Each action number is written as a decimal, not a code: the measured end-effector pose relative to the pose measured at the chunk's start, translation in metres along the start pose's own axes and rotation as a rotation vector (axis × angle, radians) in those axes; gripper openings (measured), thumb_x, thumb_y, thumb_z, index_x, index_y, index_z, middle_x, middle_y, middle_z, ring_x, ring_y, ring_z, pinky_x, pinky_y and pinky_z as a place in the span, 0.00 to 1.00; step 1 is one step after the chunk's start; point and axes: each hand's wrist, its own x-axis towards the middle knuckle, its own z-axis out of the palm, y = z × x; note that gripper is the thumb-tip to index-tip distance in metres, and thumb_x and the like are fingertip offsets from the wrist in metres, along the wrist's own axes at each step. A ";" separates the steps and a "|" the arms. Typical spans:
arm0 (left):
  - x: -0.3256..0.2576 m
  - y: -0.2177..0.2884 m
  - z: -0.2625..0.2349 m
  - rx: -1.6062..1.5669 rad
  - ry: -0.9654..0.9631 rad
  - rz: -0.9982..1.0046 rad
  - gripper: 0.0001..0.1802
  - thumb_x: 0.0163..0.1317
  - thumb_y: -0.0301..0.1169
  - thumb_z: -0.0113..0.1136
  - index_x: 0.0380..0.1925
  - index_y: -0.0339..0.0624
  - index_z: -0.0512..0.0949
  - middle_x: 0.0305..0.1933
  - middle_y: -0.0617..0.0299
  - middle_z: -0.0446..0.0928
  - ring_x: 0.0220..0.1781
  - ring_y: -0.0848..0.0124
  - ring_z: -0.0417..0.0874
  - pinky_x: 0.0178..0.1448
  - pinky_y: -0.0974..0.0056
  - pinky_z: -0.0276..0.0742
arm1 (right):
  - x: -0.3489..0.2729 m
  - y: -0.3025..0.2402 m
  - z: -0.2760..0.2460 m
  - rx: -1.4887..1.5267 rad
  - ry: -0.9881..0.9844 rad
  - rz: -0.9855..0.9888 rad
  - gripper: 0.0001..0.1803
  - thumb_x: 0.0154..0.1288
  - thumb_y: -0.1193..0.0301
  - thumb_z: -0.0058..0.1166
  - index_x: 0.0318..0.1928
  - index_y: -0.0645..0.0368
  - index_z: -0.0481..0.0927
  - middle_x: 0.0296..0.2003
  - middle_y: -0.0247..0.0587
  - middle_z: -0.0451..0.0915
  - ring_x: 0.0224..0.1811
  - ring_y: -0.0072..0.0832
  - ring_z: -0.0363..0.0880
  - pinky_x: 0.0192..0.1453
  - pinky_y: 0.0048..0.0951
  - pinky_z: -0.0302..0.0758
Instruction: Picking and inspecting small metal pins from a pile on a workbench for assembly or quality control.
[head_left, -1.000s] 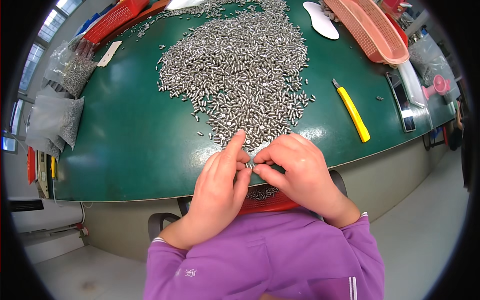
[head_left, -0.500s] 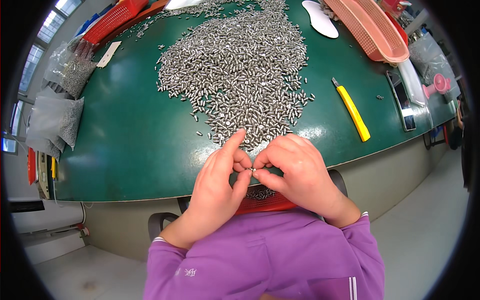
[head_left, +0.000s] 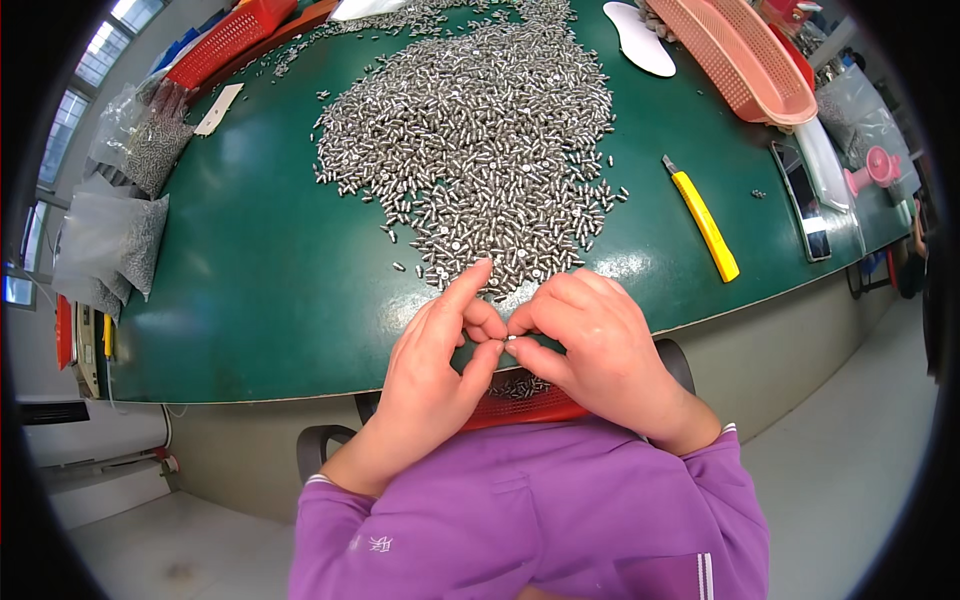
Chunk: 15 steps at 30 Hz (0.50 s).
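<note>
Both hands met at the near edge of the green tabletop (head_left: 260, 300). The left hand (head_left: 435, 370) and right hand (head_left: 600, 350) together pinched one small metal pin (head_left: 508, 340), just before the big pile of pins (head_left: 480, 140), probably for easy picking.

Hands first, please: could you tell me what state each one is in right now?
Left hand: fingertips pinched on a small metal piece.
Right hand: pinched on the same piece.

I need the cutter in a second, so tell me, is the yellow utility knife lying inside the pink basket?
No, the yellow utility knife lies on the bare green table, apart from the pink basket.
</note>
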 end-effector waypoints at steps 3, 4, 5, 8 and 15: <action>-0.001 0.000 -0.001 0.020 0.006 -0.011 0.41 0.57 0.13 0.65 0.73 0.39 0.66 0.39 0.61 0.81 0.41 0.66 0.82 0.46 0.61 0.79 | 0.002 -0.002 -0.001 -0.027 0.011 -0.013 0.08 0.55 0.73 0.68 0.34 0.54 0.81 0.34 0.35 0.77 0.38 0.39 0.77 0.43 0.41 0.74; -0.001 0.000 -0.001 0.022 0.007 -0.008 0.41 0.57 0.14 0.65 0.73 0.40 0.67 0.39 0.62 0.81 0.41 0.66 0.82 0.46 0.61 0.79 | 0.002 -0.002 -0.001 -0.028 0.011 -0.013 0.08 0.55 0.73 0.68 0.34 0.54 0.81 0.34 0.35 0.77 0.38 0.39 0.77 0.43 0.41 0.74; -0.001 0.000 0.000 0.025 0.008 -0.004 0.40 0.58 0.14 0.65 0.73 0.40 0.67 0.39 0.62 0.81 0.41 0.66 0.82 0.46 0.61 0.79 | 0.001 -0.002 0.000 -0.024 0.019 -0.009 0.08 0.55 0.73 0.68 0.34 0.54 0.81 0.34 0.35 0.77 0.38 0.39 0.77 0.43 0.41 0.74; -0.001 -0.001 0.000 0.026 0.007 0.005 0.40 0.57 0.14 0.65 0.73 0.40 0.67 0.39 0.62 0.81 0.41 0.67 0.82 0.46 0.61 0.79 | 0.000 -0.001 0.000 -0.015 0.019 -0.004 0.08 0.55 0.73 0.68 0.34 0.54 0.81 0.34 0.36 0.77 0.38 0.39 0.77 0.43 0.41 0.74; 0.000 0.001 -0.003 0.024 -0.015 0.002 0.40 0.58 0.14 0.65 0.73 0.43 0.68 0.40 0.62 0.81 0.41 0.67 0.82 0.46 0.61 0.80 | 0.000 0.000 -0.003 0.015 -0.037 0.002 0.11 0.54 0.72 0.70 0.37 0.54 0.81 0.35 0.37 0.77 0.40 0.40 0.77 0.44 0.41 0.74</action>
